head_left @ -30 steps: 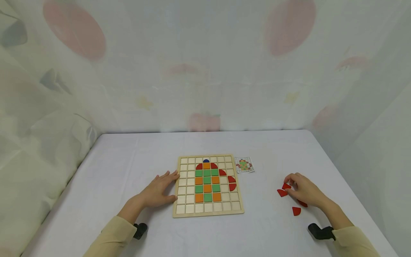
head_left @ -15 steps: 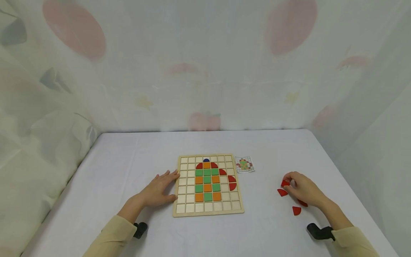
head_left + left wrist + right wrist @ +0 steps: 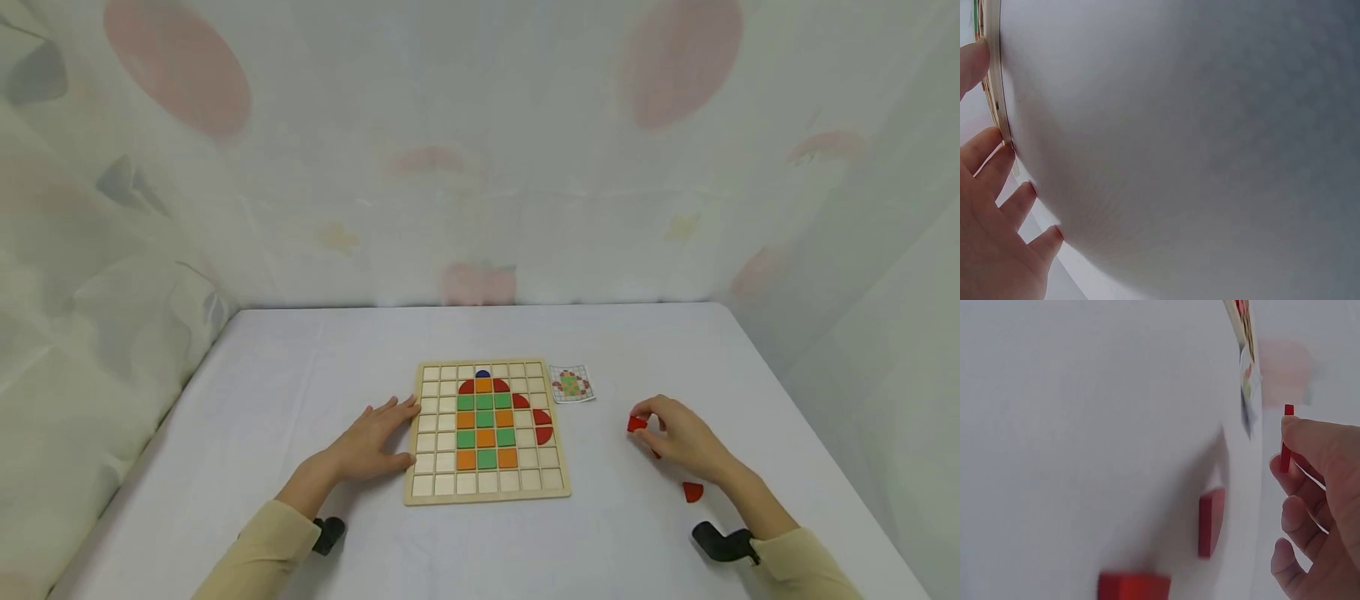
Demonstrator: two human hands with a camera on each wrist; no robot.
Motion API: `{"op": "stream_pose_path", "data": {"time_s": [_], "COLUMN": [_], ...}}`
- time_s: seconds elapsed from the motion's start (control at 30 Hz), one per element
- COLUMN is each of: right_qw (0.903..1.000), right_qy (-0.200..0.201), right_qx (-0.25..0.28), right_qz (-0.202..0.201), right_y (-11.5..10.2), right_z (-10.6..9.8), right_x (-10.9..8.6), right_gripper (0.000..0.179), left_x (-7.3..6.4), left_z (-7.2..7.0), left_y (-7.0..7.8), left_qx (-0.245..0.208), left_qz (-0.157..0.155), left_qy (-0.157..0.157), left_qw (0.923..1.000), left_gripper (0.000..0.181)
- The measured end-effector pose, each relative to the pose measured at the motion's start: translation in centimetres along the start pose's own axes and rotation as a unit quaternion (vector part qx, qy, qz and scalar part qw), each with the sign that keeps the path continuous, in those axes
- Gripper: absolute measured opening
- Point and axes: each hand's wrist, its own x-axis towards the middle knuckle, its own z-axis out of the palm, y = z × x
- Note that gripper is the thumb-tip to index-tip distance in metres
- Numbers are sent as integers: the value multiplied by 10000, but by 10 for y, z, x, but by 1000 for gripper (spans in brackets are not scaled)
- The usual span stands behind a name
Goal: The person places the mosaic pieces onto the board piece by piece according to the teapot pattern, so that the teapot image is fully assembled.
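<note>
My left hand [image 3: 372, 442] rests at the left edge of a wooden grid board [image 3: 487, 500], thumb and fingertips touching its frame with fingers spread. The board carries green, orange and red pieces and a blue one near its top. Between thumb and fingertip, my right hand [image 3: 686, 437] pinches a red quarter-circle tile [image 3: 1286, 440], held above the table. Two other red tiles lie below that hand in the right wrist view: a nearer tile [image 3: 1134, 586] and a farther tile [image 3: 1211, 523]. In the head view one loose red tile [image 3: 693, 492] shows fully; another is mostly covered by the hand.
A small pattern card [image 3: 572, 384] lies against the board's upper right side, printed with a coloured grid figure. White cloth covers the table [image 3: 360, 342]. Printed fabric hangs behind the table and along its left side.
My right hand has picked up the red tile from the loose group and carried it left, toward the board. The left hand stays at the board's edge.
</note>
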Motion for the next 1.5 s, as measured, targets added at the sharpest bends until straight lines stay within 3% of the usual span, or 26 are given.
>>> {"op": "stream_pose_path", "data": {"time_s": [0.5, 0.9, 1.07, 1.3, 1.5], "right_qw": [9974, 9948, 9940, 9902, 9901], "right_qy": [92, -260, -502, -651, -811], "right_qx": [344, 639, 609, 527, 346], "right_qz": [-625, -755, -757, -1114, -1090], "right_y": [-37, -63, -76, -88, -98], "right_z": [24, 47, 59, 72, 76], "right_x": [23, 37, 40, 43, 41], "right_gripper": [28, 23, 22, 18, 17], "left_x": [0, 0, -1, -1, -1], "left_z": [-1, -2, -2, -1, -2], "left_y": [0, 2, 2, 1, 1], "left_qx": [16, 38, -5, -71, -53], "left_qz": [9, 28, 48, 55, 41], "left_qy": [-14, -14, 1, 9, 27], "left_qw": [10000, 10000, 10000, 10000, 10000], "left_gripper": [73, 73, 71, 71, 72]}}
